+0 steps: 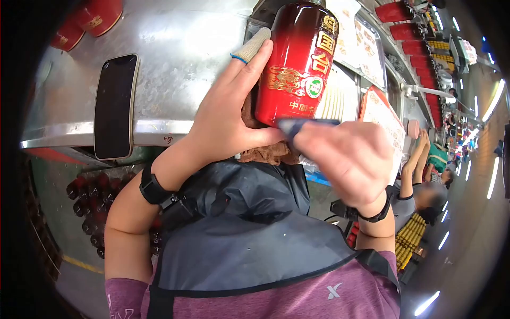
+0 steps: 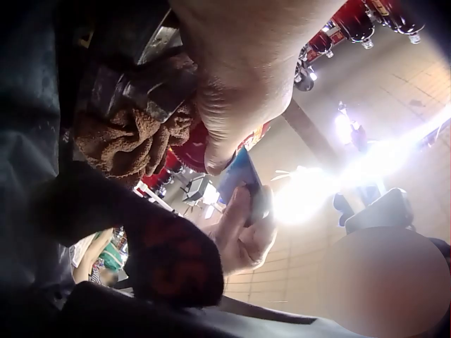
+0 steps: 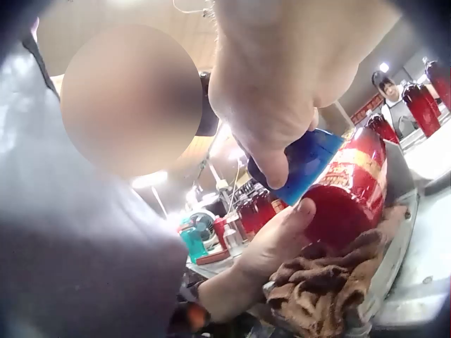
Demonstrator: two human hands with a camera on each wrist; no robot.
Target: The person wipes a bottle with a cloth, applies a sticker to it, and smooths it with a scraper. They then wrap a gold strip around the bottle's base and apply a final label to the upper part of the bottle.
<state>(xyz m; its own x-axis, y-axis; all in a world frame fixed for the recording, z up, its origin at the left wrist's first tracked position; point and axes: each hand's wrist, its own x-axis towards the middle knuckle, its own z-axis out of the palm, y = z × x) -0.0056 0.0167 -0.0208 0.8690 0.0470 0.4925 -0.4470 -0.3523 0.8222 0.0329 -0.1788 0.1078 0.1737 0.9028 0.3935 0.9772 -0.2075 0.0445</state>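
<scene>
Red bottle (image 1: 297,61) w/ gold print lies on its side, neck away from wearer, base toward; brown cloth (image 3: 324,285) under it. L hand (image 1: 220,114) at bottle's L side, touching: visible fingers straight, along the side, thumb stretched out below the base; other fingers hidden, can't tell. One L finger wears a cloth finger cot (image 1: 252,47), blue edge. R hand (image 1: 348,157) is nearer the wearer, at bottle's lower R; blurred in head view, but R wrist view shows thumb + fingers pinching a blue scraper (image 3: 313,165), its edge at the bottle near the base; contact vs tiny gap can't tell. L thumb tip just beside scraper edge

Further out: phone (image 1: 114,106) flat near edge of metal worktable (image 1: 175,69), well L of bottle; red containers (image 1: 95,18) top L; dk bottles (image 1: 93,212) below table, L side; row of red bottles (image 1: 417,48) up R. Wearer in gray apron (image 1: 255,250), blk band on each wrist. 2nd person (image 1: 406,204), gray top, far R, arms raised to bench
</scene>
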